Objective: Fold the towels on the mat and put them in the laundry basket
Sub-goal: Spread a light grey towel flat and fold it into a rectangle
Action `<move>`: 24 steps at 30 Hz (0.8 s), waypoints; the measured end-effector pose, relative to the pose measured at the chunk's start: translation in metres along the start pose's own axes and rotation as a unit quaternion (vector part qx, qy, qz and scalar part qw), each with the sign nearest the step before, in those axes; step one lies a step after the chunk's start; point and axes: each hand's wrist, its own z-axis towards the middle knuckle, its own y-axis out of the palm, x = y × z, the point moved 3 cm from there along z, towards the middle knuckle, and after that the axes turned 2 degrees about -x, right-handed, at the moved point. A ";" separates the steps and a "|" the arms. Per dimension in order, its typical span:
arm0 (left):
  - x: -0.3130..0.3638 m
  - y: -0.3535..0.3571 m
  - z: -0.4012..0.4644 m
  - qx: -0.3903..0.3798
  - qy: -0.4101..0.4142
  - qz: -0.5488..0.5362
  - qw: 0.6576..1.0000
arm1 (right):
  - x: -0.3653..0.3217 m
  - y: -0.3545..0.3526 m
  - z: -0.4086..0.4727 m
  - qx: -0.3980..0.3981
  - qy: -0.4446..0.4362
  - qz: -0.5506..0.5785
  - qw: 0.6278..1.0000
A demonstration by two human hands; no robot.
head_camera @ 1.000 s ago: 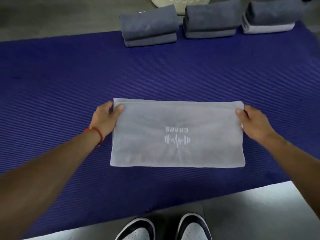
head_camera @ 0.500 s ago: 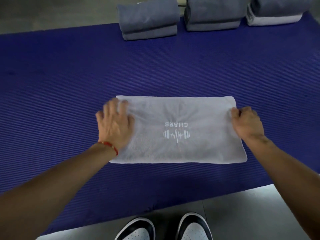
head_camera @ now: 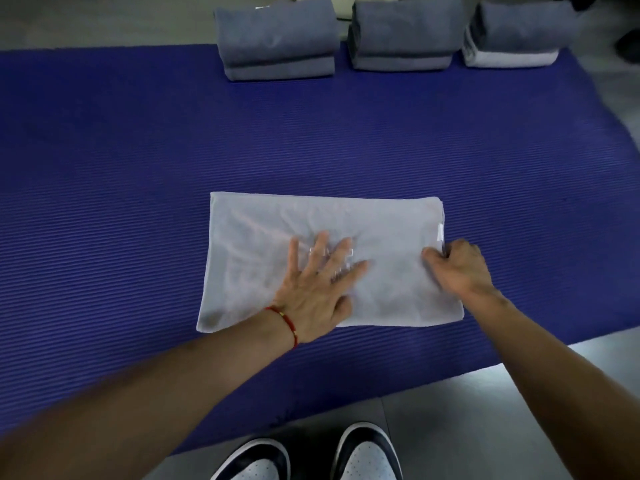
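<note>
Blue ribbed mat [head_camera: 138, 168] covers the floor, with a pale grey towel [head_camera: 259, 230] lying flat near its front edge. Three folded towel stacks [head_camera: 277, 39] line the far edge. Left hand [head_camera: 318, 289] presses the towel's middle, fingers spread straight; right hand [head_camera: 457, 268] pinches its right edge.

An indoor exercise or gym-like space, seen from above. A ribbed blue exercise mat [head_camera: 138, 168] covers a smooth grey floor [head_camera: 519, 410]. Three stacks of folded grey towels [head_camera: 277, 39] line its far edge. Black-and-white sneakers [head_camera: 367, 455] stand at the near edge.
</note>
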 end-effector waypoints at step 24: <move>-0.029 -0.087 -0.014 0.127 -0.271 -0.761 0.576 | -0.167 0.005 -0.137 -0.166 -0.345 0.042 0.923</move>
